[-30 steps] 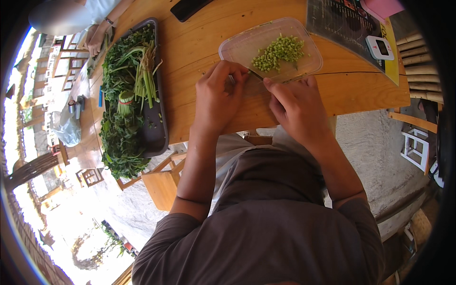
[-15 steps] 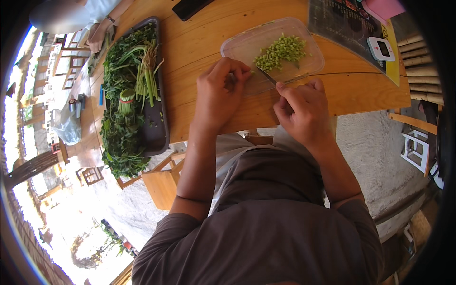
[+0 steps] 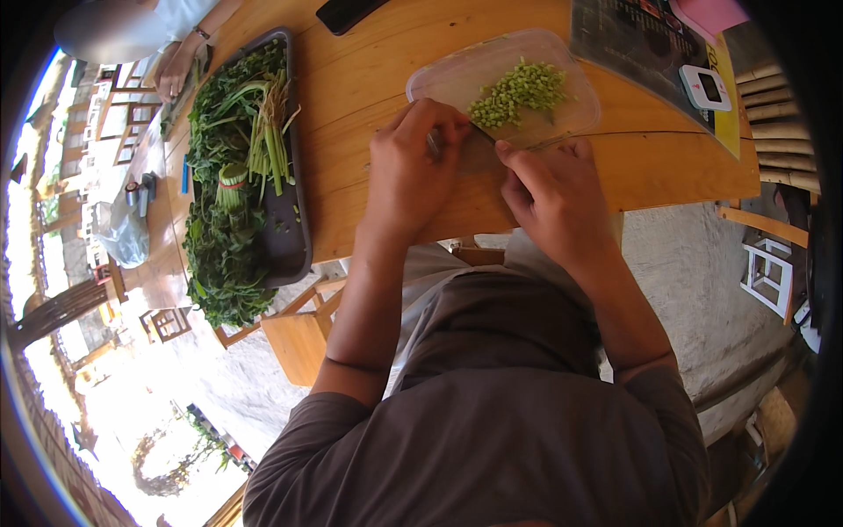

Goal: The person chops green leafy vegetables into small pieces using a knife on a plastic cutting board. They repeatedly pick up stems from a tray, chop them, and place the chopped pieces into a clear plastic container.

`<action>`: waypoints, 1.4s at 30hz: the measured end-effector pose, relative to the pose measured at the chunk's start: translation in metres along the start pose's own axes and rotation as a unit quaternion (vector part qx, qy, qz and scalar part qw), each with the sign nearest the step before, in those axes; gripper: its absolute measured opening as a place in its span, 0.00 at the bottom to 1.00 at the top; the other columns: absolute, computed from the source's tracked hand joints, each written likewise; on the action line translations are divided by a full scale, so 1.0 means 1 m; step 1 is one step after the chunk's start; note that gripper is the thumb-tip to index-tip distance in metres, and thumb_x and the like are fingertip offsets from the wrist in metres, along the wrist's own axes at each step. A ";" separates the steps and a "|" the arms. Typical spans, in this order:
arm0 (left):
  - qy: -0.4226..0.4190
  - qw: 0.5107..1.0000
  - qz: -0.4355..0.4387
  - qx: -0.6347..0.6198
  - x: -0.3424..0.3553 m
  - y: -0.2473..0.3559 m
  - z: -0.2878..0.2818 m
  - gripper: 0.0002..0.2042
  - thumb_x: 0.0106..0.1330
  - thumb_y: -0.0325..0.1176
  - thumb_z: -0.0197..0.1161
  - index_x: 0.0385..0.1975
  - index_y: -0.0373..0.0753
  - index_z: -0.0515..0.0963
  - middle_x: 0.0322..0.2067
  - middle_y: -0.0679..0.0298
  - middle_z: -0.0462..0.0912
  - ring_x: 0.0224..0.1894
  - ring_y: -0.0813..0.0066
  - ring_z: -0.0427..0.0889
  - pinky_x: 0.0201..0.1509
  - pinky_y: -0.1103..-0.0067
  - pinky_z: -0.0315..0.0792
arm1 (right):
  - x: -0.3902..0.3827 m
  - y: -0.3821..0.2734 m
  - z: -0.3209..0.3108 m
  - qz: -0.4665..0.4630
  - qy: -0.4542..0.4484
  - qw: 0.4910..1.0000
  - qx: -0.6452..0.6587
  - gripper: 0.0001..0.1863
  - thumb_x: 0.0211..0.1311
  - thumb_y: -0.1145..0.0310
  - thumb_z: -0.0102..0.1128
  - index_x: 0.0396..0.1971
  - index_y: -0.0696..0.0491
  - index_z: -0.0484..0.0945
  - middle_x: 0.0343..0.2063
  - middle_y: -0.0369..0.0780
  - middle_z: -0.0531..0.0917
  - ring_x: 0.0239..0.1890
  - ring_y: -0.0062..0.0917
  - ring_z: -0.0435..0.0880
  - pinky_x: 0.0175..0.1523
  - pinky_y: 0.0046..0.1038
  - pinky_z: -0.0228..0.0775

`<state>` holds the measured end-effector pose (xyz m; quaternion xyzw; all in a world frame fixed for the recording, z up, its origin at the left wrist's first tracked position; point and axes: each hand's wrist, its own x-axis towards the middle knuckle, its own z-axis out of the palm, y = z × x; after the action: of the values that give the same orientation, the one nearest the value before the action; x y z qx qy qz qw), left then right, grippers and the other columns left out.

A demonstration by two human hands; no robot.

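Over the near edge of a clear plastic container (image 3: 575,119), my right hand (image 3: 560,193) is closed round a small knife (image 3: 483,134). Its thin dark blade points toward my left fingertips. My left hand (image 3: 408,167) is curled in a pinch at the container's near left side; whatever sits between those fingers is too hidden to name. Chopped green stem pieces (image 3: 522,92) lie heaped in the container. To the left, a dark tray (image 3: 285,233) holds leafy greens (image 3: 219,255), a banded bunch (image 3: 232,186) and loose long stems (image 3: 274,145).
A black phone (image 3: 347,12) lies at the table's far edge. On the right are a dark printed sheet (image 3: 619,53), a white digital timer (image 3: 705,88) and pink paper (image 3: 711,14). Beyond the tray, another person's hand (image 3: 174,75) rests near a plastic bag (image 3: 125,235).
My right hand and the knife have shifted slightly left and up, bringing the blade closer to my left fingers. My left hand has turned a little; the container is nearly still.
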<state>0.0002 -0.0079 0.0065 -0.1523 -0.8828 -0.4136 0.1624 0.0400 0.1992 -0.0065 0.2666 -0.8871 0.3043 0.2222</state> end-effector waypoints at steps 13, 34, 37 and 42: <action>0.019 1.000 0.010 0.009 -0.004 -0.002 -0.004 0.12 0.60 0.17 0.79 0.33 0.35 0.80 0.31 0.64 0.86 0.29 0.77 0.81 0.36 0.78 0.77 | -0.007 0.004 0.001 0.001 0.046 0.999 0.013 0.20 0.58 0.77 0.75 0.51 0.54 0.84 0.21 0.29 0.78 0.27 0.25 0.82 0.45 0.36 0.65; 0.013 0.999 0.003 0.029 0.003 -0.001 -0.001 0.12 0.59 0.20 0.79 0.32 0.37 0.78 0.31 0.63 0.88 0.28 0.73 0.79 0.34 0.75 0.74 | -0.003 0.003 0.000 0.013 -0.011 1.000 0.013 0.19 0.62 0.72 0.75 0.54 0.51 0.85 0.24 0.30 0.83 0.31 0.27 0.84 0.51 0.38 0.67; 0.009 1.000 0.001 0.024 0.002 -0.001 -0.001 0.13 0.60 0.20 0.79 0.32 0.37 0.77 0.31 0.63 0.89 0.28 0.73 0.79 0.34 0.75 0.74 | -0.009 0.006 0.000 0.013 0.014 1.000 0.007 0.19 0.60 0.74 0.75 0.52 0.52 0.85 0.23 0.29 0.82 0.29 0.27 0.83 0.48 0.38 0.66; 0.017 0.999 -0.023 0.016 -0.001 0.000 -0.001 0.14 0.60 0.20 0.79 0.32 0.37 0.77 0.31 0.63 0.89 0.29 0.73 0.79 0.35 0.75 0.74 | -0.007 0.004 -0.001 0.006 0.030 0.999 0.027 0.19 0.58 0.76 0.75 0.51 0.53 0.84 0.22 0.29 0.80 0.26 0.27 0.82 0.45 0.37 0.65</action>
<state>0.0011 -0.0087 0.0069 -0.1217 -0.8899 -0.4053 0.1705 0.0434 0.2046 -0.0113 0.2582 -0.8727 0.3378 0.2399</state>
